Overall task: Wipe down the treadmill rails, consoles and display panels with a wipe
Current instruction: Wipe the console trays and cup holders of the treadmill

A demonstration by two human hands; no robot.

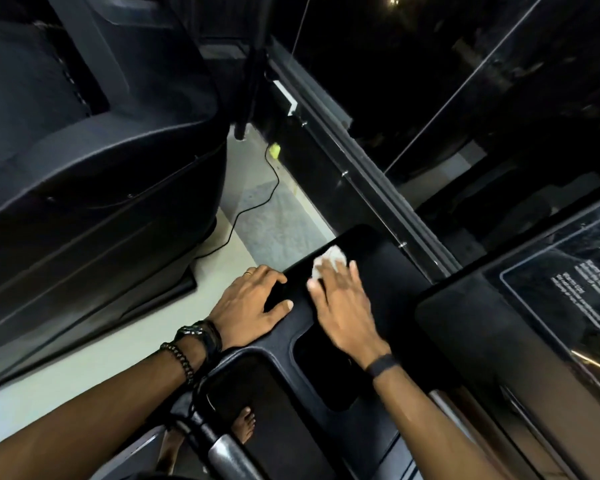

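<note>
Right hand (340, 303): fingers spread flat, pressing white wipe (328, 263) onto black console (378, 271), far end. Left hand (253, 303): fingers relaxed, resting on console's left edge, near.

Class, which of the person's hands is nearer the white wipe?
Right. The right hand presses on the wipe; the left hand rests flat beside it, apart.

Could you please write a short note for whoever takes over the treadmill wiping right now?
Right hand: fingers straight, pressing the crumpled white wipe flat on the black plastic console wing.
Left hand: open, resting on the wing's near edge, bracing, holding nothing.
Done: cannot tell from surfaces; wiping is under way on this wing.
Left: the recessed black tray below the right wrist, the glossy display panel to the right, the rails.
</note>
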